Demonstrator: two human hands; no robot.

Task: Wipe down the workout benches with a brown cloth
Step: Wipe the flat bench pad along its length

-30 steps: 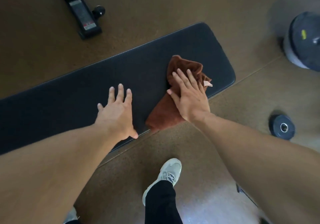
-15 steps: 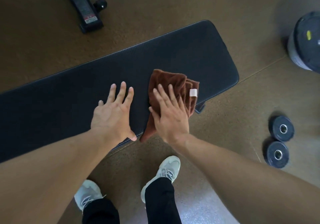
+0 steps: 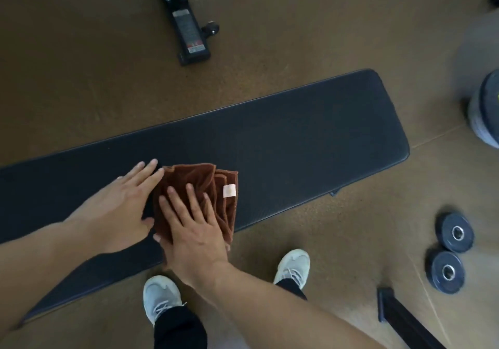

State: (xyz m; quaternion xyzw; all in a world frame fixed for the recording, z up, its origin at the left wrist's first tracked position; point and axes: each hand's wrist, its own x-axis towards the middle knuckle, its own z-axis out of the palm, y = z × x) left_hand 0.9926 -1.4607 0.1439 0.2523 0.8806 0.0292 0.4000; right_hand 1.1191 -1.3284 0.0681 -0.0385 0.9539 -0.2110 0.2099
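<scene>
Both bare forearms reach forward from the bottom of the view. The left hand (image 3: 121,208) lies flat, palm down, fingers straight and close together, pointing up and to the right. The right hand (image 3: 191,230) is also flat and palm down, fingers slightly spread, pressing downward. Its thumb side sits just beside the left thumb. Both wrists are nearly straight.
</scene>
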